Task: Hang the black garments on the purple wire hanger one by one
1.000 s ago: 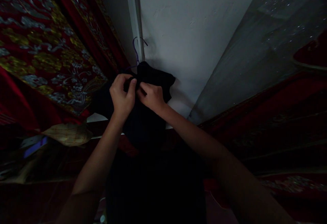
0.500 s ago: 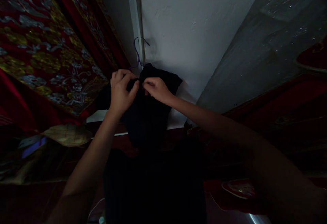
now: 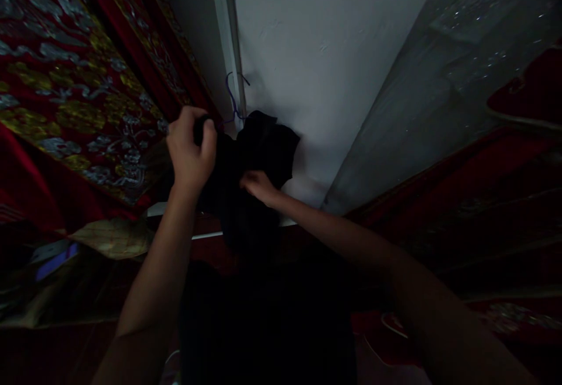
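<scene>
A black garment (image 3: 270, 145) hangs from a thin purple hanger (image 3: 235, 101), whose hook rises above it against a narrow pale post. My left hand (image 3: 191, 145) is closed around a bunched part of the garment at its left shoulder side. Lower down, over the garment's front, my right hand (image 3: 259, 186) is closed with its fingertips pinched against the dark cloth. The room is dim, so the garment's folds and the exact bit under my right fingertips are hard to make out.
Red cloth (image 3: 88, 92) embroidered in gold and silver hangs at the left. A white wall (image 3: 316, 63) stands behind the garment. Clear plastic sheeting (image 3: 439, 92) covers the right side above red fabric. A blue-purple object (image 3: 56, 262) lies low at the left.
My hands have moved apart. The left has gone left and slightly up with the bunched cloth, while the right has dropped lower along the garment's front.
</scene>
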